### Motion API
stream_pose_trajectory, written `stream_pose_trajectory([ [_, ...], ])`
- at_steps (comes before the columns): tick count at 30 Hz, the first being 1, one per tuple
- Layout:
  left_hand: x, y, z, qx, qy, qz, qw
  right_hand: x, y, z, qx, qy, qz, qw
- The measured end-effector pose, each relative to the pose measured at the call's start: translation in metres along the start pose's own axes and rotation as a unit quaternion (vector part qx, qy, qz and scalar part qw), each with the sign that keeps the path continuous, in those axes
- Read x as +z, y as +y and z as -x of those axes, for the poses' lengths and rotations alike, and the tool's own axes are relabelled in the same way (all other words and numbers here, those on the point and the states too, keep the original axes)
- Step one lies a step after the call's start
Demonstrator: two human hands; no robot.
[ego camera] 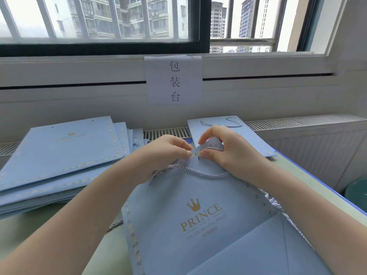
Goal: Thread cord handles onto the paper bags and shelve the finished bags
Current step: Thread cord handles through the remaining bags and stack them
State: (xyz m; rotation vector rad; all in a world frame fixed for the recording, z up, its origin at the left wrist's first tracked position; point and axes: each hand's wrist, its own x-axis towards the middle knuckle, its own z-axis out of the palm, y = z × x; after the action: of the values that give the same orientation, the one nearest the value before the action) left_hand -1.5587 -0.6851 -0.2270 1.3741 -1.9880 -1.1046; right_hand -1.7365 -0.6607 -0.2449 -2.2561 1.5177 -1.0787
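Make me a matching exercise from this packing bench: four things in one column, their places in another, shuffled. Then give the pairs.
Things
1. stack of unthreaded bags
2. bag with a cord handle
3. paper sign
4. bag being threaded

Places
A. taped below the window
B. far right, behind the hands
C. left side of the table
D. nearest, under both hands

Pairs: 1-C, 2-B, 3-A, 4-D

"PRINCE" on bag, "包装台" on paper sign

White paper sign with black characters taped below barred window, radiator grille, apartment towers outside
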Motion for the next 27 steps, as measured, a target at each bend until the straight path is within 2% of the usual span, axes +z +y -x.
stream_pose_trajectory([
  [9,-0.005,0.001,0.000,-0.040,-0.006,0.095,0.995,0.000,-0.006,0.000,-0.025,-0.004,-0.023,0.999],
  [13,-0.004,0.003,0.002,-0.048,-0.041,0.103,0.993,-0.004,-0.008,0.002,-0.033,-0.027,-0.031,0.999],
  [27,-0.008,-0.002,0.002,-0.020,-0.054,0.160,0.985,-0.009,-0.009,0.004,-0.014,-0.062,-0.066,0.996],
])
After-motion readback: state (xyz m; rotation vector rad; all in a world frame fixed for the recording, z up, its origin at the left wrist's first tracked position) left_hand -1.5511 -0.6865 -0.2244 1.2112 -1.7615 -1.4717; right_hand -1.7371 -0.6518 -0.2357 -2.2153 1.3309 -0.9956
